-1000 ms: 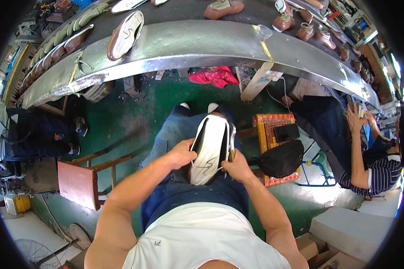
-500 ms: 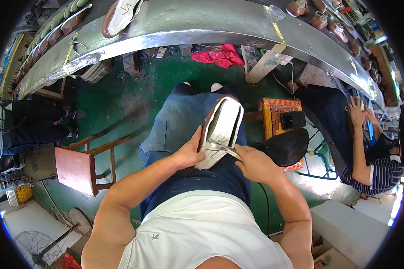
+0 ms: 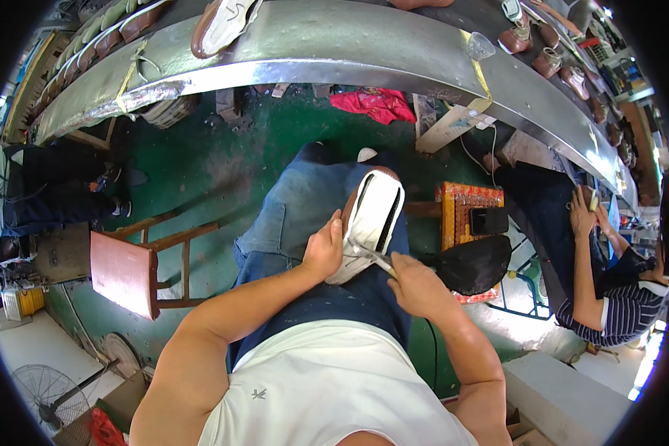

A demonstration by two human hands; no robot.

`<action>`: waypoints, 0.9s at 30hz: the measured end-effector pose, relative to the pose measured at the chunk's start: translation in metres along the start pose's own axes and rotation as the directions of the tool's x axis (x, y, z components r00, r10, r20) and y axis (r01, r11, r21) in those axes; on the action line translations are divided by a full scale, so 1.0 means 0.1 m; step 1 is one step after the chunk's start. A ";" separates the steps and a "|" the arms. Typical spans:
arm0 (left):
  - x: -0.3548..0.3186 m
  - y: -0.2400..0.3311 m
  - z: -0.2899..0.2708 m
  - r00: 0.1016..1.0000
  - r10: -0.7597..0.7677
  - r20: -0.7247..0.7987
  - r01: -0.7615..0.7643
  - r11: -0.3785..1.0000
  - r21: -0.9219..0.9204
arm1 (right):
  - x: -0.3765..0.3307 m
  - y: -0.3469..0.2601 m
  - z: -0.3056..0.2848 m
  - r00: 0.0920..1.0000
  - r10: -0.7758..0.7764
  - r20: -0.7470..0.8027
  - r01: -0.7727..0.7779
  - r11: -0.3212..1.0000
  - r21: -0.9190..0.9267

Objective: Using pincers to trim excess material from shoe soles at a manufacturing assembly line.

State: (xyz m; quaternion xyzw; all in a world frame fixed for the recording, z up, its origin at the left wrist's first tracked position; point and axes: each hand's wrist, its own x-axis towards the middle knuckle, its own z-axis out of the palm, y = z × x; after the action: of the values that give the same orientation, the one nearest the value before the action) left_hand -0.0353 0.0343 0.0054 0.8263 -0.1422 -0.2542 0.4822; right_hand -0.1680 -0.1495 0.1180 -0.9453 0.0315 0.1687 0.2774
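A shoe with a white sole (image 3: 370, 220) lies sole-up on my lap, toe pointing away from me. My left hand (image 3: 323, 251) grips its near left edge and steadies it. My right hand (image 3: 416, 285) is closed around a thin metal tool (image 3: 370, 254) whose tip touches the heel end of the sole. My legs in blue jeans (image 3: 305, 215) support the shoe.
A long curved metal conveyor (image 3: 327, 52) carries several shoes across the top. A red wooden stool (image 3: 130, 269) stands at the left, an orange crate (image 3: 470, 212) and black bag (image 3: 474, 262) at the right. A person in a striped shirt (image 3: 609, 297) works at far right.
The shoe has settled lower on my lap and my right hand has moved from holding its side to pressing the tool against the heel. My head has tilted, shifting the view.
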 end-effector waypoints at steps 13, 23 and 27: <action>0.09 0.21 -0.11 0.850 0.397 0.345 -0.509 0.787 0.348 | 0.12 0.46 0.26 0.958 0.208 -0.197 -0.191 0.976 0.101; 0.20 0.56 -0.15 0.854 0.158 0.496 -0.419 0.772 0.477 | 0.48 0.58 -0.24 0.915 0.149 -0.375 -0.021 0.945 0.326; 0.23 0.62 -0.17 0.837 0.104 0.537 -0.428 0.738 0.523 | 0.64 0.82 -0.12 0.965 0.130 -0.228 -0.113 0.990 0.086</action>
State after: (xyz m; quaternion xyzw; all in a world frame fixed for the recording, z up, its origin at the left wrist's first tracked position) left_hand -0.0058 0.0045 0.0599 0.8195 -0.4520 -0.3122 0.1633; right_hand -0.1169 -0.2230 0.0643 -0.9441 0.1279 0.0719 0.2951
